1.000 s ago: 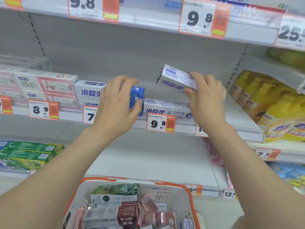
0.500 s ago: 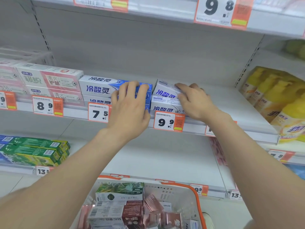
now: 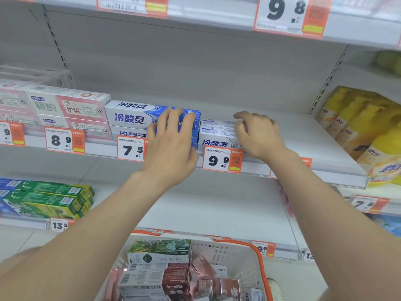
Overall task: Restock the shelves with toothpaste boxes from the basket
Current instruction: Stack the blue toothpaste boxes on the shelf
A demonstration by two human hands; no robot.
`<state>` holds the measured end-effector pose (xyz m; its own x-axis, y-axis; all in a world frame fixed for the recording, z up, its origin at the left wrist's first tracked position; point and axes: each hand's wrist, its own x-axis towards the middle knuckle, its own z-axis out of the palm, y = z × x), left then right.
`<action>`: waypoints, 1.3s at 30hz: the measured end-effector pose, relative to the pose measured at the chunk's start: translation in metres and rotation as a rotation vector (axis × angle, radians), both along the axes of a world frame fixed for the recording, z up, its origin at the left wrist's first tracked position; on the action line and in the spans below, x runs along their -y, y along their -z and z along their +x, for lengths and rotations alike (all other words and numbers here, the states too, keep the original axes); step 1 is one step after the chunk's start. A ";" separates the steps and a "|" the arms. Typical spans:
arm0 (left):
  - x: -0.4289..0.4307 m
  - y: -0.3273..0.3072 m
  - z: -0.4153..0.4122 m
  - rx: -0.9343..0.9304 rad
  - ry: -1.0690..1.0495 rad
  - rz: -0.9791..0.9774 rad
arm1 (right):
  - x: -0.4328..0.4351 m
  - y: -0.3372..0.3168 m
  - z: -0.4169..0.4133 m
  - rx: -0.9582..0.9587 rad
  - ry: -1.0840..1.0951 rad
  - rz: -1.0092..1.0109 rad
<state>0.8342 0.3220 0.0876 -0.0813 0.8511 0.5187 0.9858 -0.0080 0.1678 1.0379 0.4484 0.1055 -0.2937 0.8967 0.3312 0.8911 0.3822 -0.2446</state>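
The white box, aloft a second ago, now lies stacked on its twin on the shelf, right hand curled over its end, left hand spread flat on the blue boxes, so the basket looks next

- Bright, even shop light from above; flat and pale overall.
- Soft shadow just beneath the upper shelf, fading downward.
- Wide-lens bending at the edges; yellow bottles at far right stretched and blurred.
- Small print on the white toothpaste box smeared, unreadable.
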 end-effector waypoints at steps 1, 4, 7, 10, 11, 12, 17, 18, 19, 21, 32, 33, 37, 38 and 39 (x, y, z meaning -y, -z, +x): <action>0.000 0.000 0.000 0.001 0.002 0.003 | -0.001 0.001 0.001 -0.030 0.082 0.001; 0.000 0.002 0.000 0.010 0.015 0.008 | -0.001 0.005 0.002 -0.101 0.153 -0.087; 0.000 0.004 0.000 0.033 0.036 0.007 | -0.003 0.006 0.004 -0.132 0.111 -0.090; 0.000 0.004 0.000 0.065 0.058 0.005 | -0.004 0.008 0.009 -0.146 0.093 -0.078; 0.001 0.005 0.000 0.079 0.068 0.012 | -0.002 0.009 0.009 -0.132 0.099 -0.056; 0.003 0.005 0.000 0.088 0.077 0.025 | 0.001 0.009 0.009 -0.103 0.116 0.007; 0.024 0.008 0.011 0.058 0.096 0.158 | 0.047 0.001 0.000 -0.033 -0.011 0.382; 0.030 0.011 0.013 0.073 0.100 0.184 | 0.061 0.003 -0.001 -0.069 -0.100 0.341; 0.036 0.017 0.015 0.114 0.116 0.165 | 0.078 0.004 -0.001 -0.082 -0.187 0.249; 0.052 0.031 0.016 0.262 0.166 -0.088 | 0.110 0.013 0.002 0.002 -0.352 -0.001; 0.160 0.140 0.017 -0.185 0.455 -1.290 | 0.233 0.136 0.017 0.714 -0.412 -0.799; 0.165 0.148 0.020 -0.181 0.472 -1.272 | 0.241 0.147 0.018 0.673 -0.367 -0.848; 0.171 0.160 0.032 -0.204 0.517 -1.260 | 0.285 0.200 0.014 0.650 -0.169 -1.006; 0.170 0.160 0.033 -0.222 0.521 -1.282 | 0.296 0.213 0.014 0.648 -0.128 -0.939; 0.169 0.161 0.033 -0.240 0.521 -1.302 | 0.303 0.223 0.014 0.630 -0.110 -0.867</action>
